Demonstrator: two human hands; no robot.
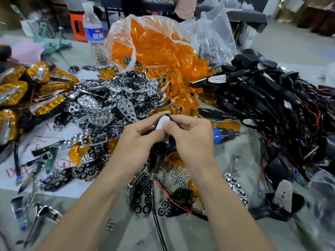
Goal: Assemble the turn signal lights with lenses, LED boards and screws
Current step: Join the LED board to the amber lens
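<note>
— Amber finished lights (21, 87) are stacked at the table's left edge: how far along is the job?

— Barely started, by the look of it. Both the left hand (139, 140) and the right hand (190, 136) pinch one black housing (164, 122), its white LED board showing, above centre table. Lenses in the bag (154, 46), screws (179, 175) and wired housings (262, 105) await.

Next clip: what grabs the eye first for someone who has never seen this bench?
The torn clear bag of orange lenses spilling across the top centre dominates. Below it, mid-frame, the left hand and right hand pinch a black housing with a white LED board together. A tangle of black wired housings fills the right, and chrome reflectors heap left of centre.
</note>
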